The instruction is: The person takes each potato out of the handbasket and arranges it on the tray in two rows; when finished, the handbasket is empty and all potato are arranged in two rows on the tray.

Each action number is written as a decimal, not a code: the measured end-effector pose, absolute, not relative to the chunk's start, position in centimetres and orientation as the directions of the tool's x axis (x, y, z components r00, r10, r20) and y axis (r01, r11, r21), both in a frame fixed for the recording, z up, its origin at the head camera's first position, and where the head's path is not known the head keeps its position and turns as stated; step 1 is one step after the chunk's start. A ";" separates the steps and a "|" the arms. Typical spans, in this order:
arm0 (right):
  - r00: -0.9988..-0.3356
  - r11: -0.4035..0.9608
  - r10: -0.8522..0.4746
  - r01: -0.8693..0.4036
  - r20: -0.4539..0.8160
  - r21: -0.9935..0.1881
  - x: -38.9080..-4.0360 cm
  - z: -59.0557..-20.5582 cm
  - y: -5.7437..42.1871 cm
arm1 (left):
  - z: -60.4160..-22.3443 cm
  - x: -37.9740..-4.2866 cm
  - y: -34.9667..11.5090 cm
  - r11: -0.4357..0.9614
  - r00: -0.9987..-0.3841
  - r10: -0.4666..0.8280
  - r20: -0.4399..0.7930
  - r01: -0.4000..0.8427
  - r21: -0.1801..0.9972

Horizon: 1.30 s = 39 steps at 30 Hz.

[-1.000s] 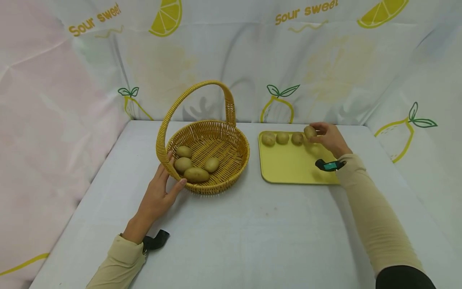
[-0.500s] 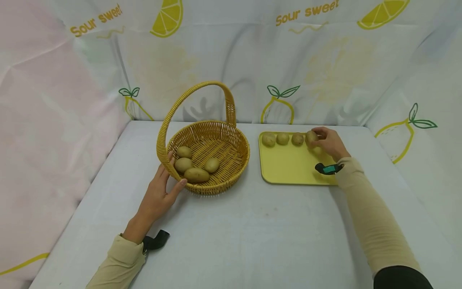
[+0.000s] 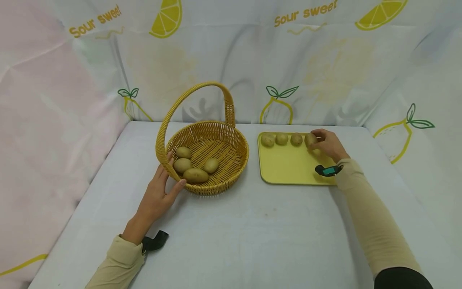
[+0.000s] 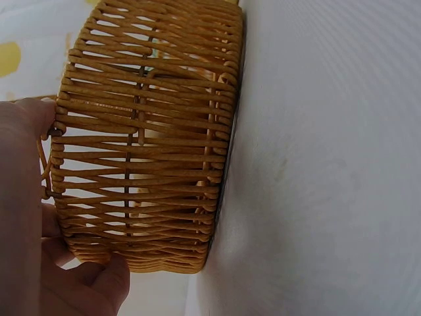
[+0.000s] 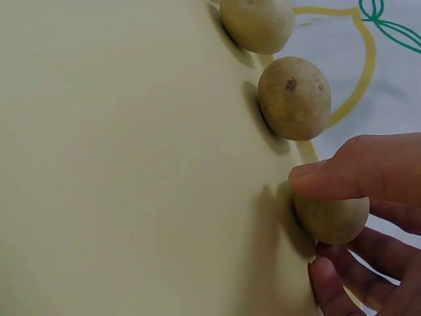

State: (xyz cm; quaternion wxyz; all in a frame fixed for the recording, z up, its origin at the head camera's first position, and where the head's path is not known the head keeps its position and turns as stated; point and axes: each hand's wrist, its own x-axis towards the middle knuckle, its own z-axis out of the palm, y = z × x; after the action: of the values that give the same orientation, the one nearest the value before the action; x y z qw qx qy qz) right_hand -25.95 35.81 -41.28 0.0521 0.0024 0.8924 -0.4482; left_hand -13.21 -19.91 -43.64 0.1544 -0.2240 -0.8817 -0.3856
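Note:
My left hand [image 3: 159,196] grips the near left rim of a woven basket [image 3: 231,182] with a tall arched handle. In the left wrist view, thumb and fingers lie against the basket wall [image 4: 145,164]. Several potatoes [image 3: 196,175] are gathered in the left part of the basket. At the back of a yellow tray [image 3: 285,168], my right hand [image 3: 329,145] pinches a potato [image 3: 310,140]. The right wrist view shows this potato [image 5: 332,220] resting on the tray between thumb and fingers. Left of it, three other potatoes [image 3: 281,139] stand in a row along the back edge.
A white-covered table [image 3: 231,241] bears the basket and tray, with a gap between them. Behind and at both sides hangs a lemon-printed cloth [image 3: 245,60]. The basket's handle [image 3: 195,90] arches high above its bowl.
My right hand has lowered the potato onto the tray's back edge, at the right end of the row, and still holds it. My left hand and the basket stay in place.

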 end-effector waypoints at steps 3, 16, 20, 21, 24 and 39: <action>-0.993 0.612 -0.060 0.048 -0.106 -0.790 -25.9 -41.1 35.8 | -43.7 -13.2 -19.9 0.600 -0.850 0.276 0.449 0.517 0.610; -0.993 0.685 -0.109 -0.044 -0.042 -0.728 -25.7 -37.9 34.6 | -43.7 -13.2 -19.9 0.597 -0.855 0.273 0.442 0.510 0.619; -0.990 0.675 -0.138 -0.089 -0.007 -0.732 -25.6 -36.7 33.6 | -43.7 -13.2 -19.9 0.595 -0.854 0.273 0.443 0.511 0.620; -0.989 0.672 -0.146 -0.099 0.000 -0.734 -25.5 -36.5 33.3 | -43.6 -13.2 -19.9 0.595 -0.854 0.273 0.443 0.512 0.620; -0.985 0.657 -0.170 -0.136 0.031 -0.741 -25.5 -35.8 32.2 | -43.6 -13.2 -19.9 0.595 -0.854 0.275 0.442 0.512 0.619; -0.925 0.470 -0.343 -0.322 0.167 -0.822 -25.8 -32.8 24.1 | -43.5 -13.2 -19.9 0.600 -0.858 0.271 0.437 0.505 0.620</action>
State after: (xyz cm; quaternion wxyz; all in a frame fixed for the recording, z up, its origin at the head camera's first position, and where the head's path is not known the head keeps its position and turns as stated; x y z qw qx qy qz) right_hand -25.80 24.10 -32.80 0.0106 -0.1939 0.8572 -0.4770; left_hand -13.17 -19.85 -43.51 0.1504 -0.2202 -0.8817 -0.3893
